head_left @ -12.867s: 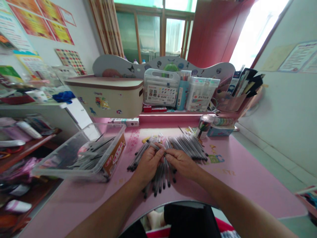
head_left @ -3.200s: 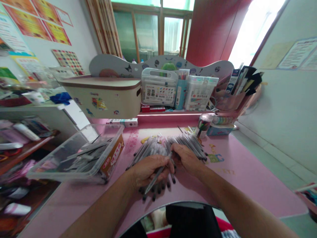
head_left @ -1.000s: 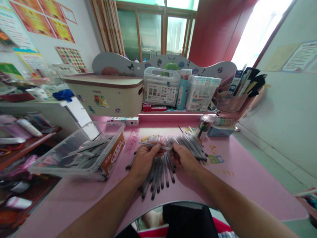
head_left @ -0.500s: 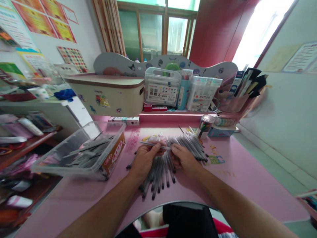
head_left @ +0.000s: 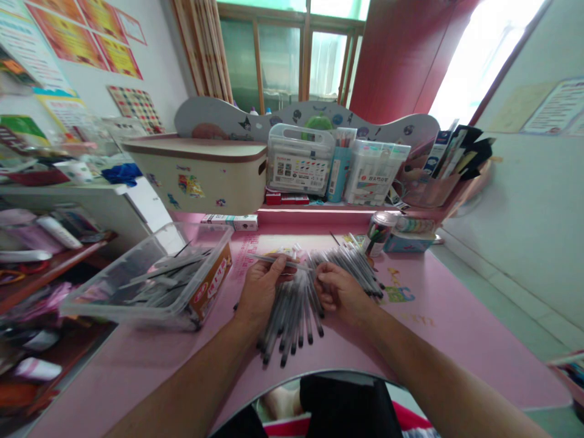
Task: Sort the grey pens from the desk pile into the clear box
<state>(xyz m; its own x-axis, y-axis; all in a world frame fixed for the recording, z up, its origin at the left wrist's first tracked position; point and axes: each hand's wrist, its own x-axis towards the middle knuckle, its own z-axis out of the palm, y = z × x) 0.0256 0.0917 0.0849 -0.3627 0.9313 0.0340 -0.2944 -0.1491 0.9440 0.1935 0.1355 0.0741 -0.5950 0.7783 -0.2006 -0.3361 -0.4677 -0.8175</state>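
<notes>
Above a fanned pile of clear pens with black ends, my left hand pinches a slim clear pen between thumb and fingers. The pen lies almost level, pointing toward my right hand. My right fingers are closed at its right end; whether they grip the pen itself or a small part of it is too blurred to tell. A second bunch of similar pens lies just beyond my right hand. To the left stands a clear plastic box holding loose grey pen parts.
Along the back of the pink desk runs a shelf with a lidded cream bin, a marker case and a pink holder. Below it stand a jar of pens and a blue box.
My left hand has shifted slightly left and up with the pen, and the gap between my hands has widened. My right hand stays in nearly the same place.
</notes>
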